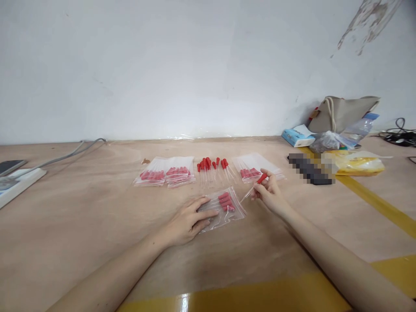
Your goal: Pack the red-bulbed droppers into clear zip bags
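My left hand [186, 221] lies with fingers spread and stretched over the left part of a clear zip bag [212, 223] on the table. Inside that bag are several droppers with red rubber bulbs [226, 202], bulbs toward the bag's right edge. My right hand [270, 194] pinches a glass dropper [261, 178] near its red bulb. Its thin tube slants down left, the tip close to the bag's right edge; whether it touches I cannot tell. Behind the bag lies a group of loose droppers [208, 164], red bulbs pointing away from me.
Filled zip bags lie at left [152, 175], at centre-left [178, 171] and behind my right hand [250, 171]. On the right are a tissue pack [297, 136], a beige bag [347, 113], a yellow package [360, 164] and a dark pixelated object [308, 169]. A power strip [22, 184] lies far left.
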`<state>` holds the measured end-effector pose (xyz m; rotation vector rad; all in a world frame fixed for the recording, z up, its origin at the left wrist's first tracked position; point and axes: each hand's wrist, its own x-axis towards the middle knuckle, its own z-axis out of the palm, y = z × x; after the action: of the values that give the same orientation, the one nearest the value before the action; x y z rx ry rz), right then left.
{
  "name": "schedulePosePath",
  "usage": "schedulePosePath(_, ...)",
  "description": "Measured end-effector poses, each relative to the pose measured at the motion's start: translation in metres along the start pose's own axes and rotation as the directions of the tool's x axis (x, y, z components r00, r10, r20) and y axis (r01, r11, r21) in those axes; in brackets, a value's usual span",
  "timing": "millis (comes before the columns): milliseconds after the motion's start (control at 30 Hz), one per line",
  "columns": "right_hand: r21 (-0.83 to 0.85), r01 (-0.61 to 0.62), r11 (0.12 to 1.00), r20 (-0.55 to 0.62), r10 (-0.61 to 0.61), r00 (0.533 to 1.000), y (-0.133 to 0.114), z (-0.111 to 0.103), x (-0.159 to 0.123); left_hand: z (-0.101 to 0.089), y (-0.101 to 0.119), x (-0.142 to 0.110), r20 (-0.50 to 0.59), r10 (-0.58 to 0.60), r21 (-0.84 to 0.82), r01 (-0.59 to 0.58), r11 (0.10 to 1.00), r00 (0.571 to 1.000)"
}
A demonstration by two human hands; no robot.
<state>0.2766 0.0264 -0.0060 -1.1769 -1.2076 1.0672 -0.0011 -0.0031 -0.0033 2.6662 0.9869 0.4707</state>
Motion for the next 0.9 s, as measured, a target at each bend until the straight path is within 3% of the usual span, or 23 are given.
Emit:
schedulePosePath(167, 0.07, -0.039, 0.997, 0.07, 0.034, 0.997, 0.001, 0.009, -0.011, 0.0, 0.0, 0.0, 0.008, -0.014, -0.016, 0.014, 1.0, 1.0)
schedulePosePath(300, 0.043, -0.108, 0.993, 0.195, 0.098, 0.976, -0.004, 0.003, -0.017, 0.0, 0.001, 0.0, 0.021, -0.032, -0.028, 0.033, 0.999, 0.999)
schedulePosePath(500, -0.252, -0.216, 0.943, 0.35, 0.297, 0.889, -0.017, -0.021, -0.013, -0.002, 0.0, 0.0, 0.034, -0.033, -0.003, 0.033, 0.999, 0.999)
schedulePosePath(800, -0.258, -0.124, 0.958, 0.489, 0.239, 0.839, -0.014, -0.007, -0.016, -0.001, 0.001, 0.001, 0.006, -0.017, -0.001, 0.017, 1.0, 1.0)
schedulePosePath(900, -0.25, -0.12, 0.961, 0.447, 0.225, 0.866, -0.021, -0.003, -0.021, -0.002, 0.003, 0.001, 0.015, -0.019, 0.006, 0.019, 1.0, 1.0)
